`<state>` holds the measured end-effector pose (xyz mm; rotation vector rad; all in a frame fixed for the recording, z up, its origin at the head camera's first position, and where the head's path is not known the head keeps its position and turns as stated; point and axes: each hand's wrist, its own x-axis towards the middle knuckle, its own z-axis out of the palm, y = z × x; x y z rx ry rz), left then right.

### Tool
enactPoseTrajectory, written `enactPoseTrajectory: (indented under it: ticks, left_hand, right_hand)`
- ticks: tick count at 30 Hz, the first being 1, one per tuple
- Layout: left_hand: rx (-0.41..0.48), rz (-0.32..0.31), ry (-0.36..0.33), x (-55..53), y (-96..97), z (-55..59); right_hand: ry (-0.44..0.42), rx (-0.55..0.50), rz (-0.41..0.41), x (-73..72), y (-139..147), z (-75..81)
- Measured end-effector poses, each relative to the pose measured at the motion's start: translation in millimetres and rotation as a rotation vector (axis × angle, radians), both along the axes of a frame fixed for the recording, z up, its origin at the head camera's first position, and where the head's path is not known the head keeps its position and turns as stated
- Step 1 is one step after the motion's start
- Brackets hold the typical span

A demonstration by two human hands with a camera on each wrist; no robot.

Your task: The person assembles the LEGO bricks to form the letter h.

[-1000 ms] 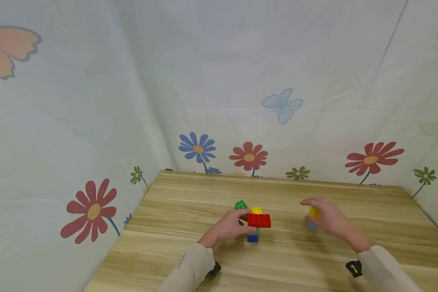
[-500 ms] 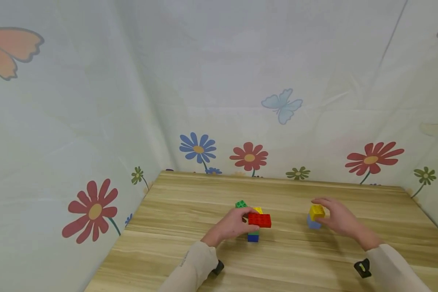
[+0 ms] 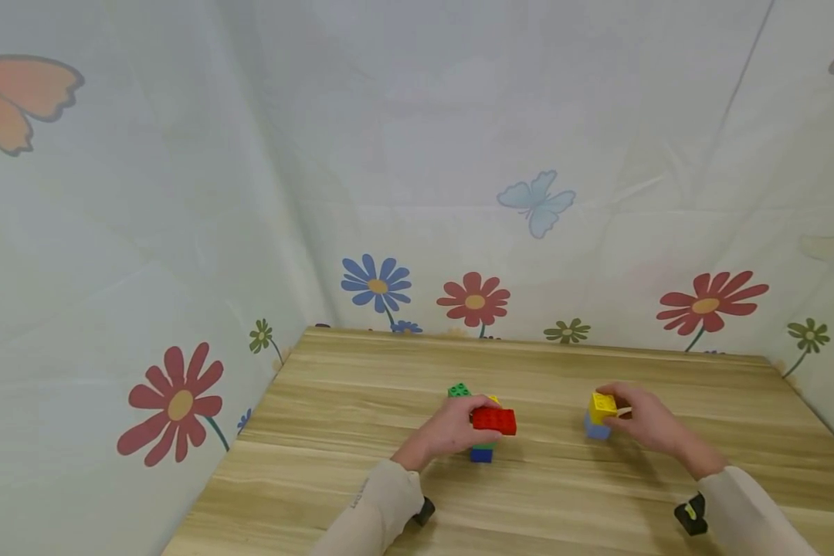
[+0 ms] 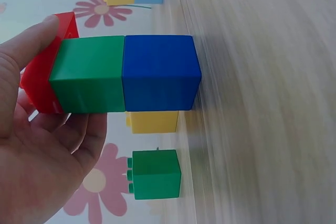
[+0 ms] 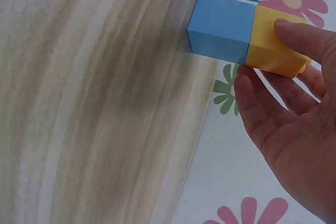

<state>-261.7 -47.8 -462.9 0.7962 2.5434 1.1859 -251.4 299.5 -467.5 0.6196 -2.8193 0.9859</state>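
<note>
My left hand grips a long red toy building brick, thumb on the near side. Under the red brick are a green brick and a dark blue brick, stacked as a tower on the table. At the right, my right hand pinches a yellow brick that sits on a light blue brick. In the right wrist view the thumb lies on the yellow brick's side, while the fingers reach round behind it.
Behind the left tower stand another green brick and another yellow brick, partly hidden by my left hand in the head view. The wooden table ends at a pale flowered curtain.
My right hand shifted right, uncovering the yellow brick, and now pinches it. That brick looks squarer on the light blue one. The left hand stays at the red brick, slightly farther right.
</note>
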Motion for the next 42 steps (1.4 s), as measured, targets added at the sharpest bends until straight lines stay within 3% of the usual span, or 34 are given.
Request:
enactPoseTrajectory:
  ticks: [10,21,42]
  left_hand:
    - [0.01,-0.013,-0.003,0.3,4.7,-0.9]
    - [0.013,-0.025,0.0,2.0,7.5,0.7]
    - [-0.045,0.016,-0.012,7.7,8.8,3.0]
  right_hand:
    - [-0.164,-0.051,0.002,4.8,-4,-2.6]
    - [-0.226,-0.04,-0.015,7.3,-8,-6.8]
    - [-0.197,-0.02,0.14,17.7,-37,-7.3]
